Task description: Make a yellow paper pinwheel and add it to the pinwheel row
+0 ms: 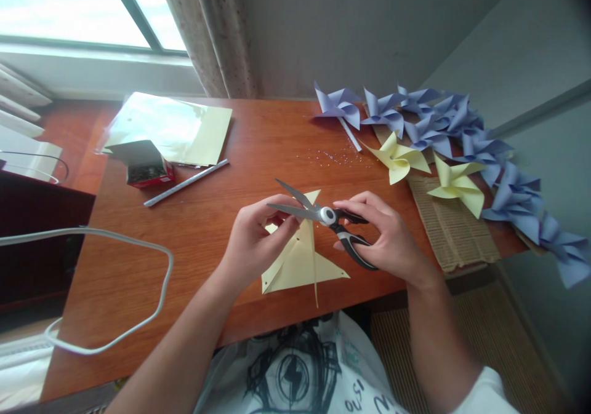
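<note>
My right hand (390, 235) grips the black handles of a pair of scissors (323, 215), whose blades stand apart and point left. My left hand (256, 238) pinches a pale yellow folded paper (300, 260) near its upper corner, right at the blades. The paper lies partly on the wooden table (207, 229), with cut flaps and a thin strip hanging toward me.
Blue pinwheels (434, 119) and yellow pinwheels (455, 183) lie along the table's right side on a ribbed mat (452, 235). At the back left are a sheet pack (170, 125), a small red box (145, 165), a grey stick (184, 183). A white cable (159, 291) loops at the left.
</note>
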The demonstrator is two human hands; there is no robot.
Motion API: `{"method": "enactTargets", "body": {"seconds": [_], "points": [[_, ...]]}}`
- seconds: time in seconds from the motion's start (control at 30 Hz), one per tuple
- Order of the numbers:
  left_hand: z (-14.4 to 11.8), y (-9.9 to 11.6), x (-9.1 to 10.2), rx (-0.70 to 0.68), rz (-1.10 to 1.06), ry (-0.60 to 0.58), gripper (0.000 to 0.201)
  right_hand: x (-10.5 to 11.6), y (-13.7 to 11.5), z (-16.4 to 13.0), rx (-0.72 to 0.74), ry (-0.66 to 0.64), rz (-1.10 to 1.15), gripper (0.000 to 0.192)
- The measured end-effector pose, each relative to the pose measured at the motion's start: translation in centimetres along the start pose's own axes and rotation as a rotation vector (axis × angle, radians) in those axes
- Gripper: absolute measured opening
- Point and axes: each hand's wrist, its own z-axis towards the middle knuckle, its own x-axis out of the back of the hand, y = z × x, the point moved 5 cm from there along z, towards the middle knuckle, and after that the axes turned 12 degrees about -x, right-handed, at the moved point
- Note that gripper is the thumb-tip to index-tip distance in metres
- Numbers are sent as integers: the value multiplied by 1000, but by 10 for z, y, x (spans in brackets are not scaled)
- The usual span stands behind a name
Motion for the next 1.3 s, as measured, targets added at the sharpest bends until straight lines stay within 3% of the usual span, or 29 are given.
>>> {"method": "enactTargets", "body": {"seconds": [0.7,1.3], "points": [[-1,-3,0,15,79,42,8,6,-6,-2,11,13,-100,49],[-2,-7,-2,44,98,9,9,2,5,-1,-30,40,-65,43]]}}
